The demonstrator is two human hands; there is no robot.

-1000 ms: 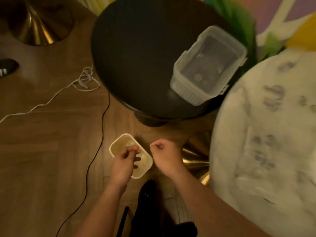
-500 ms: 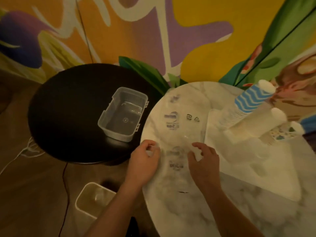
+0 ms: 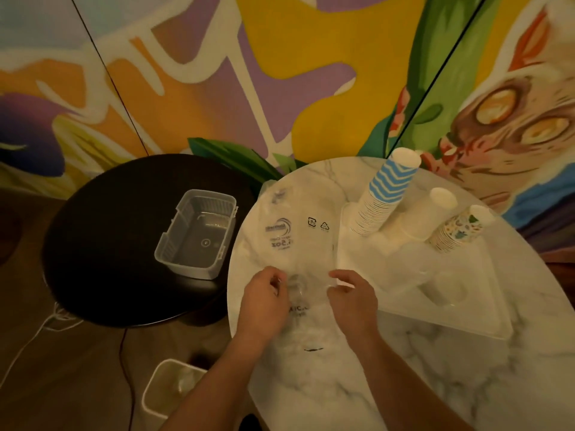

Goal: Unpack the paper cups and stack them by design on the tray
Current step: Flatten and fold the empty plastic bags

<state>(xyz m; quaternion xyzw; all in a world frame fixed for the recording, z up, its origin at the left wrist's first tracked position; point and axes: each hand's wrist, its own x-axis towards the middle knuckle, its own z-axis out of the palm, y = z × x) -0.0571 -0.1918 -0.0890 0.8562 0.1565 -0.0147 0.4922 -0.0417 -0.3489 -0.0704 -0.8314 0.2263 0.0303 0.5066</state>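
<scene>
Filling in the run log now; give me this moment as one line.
stage: unpacking | left hand: pinches clear plastic bag | right hand: pinches bag | tray: blue-wave cup stack, plain stack, patterned stack

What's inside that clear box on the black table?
The clear box looks empty: only its own bottom, with a small round mark, shows through. It has no lid, so nothing hides the inside. The black table under it shows dark through the plastic.
</scene>
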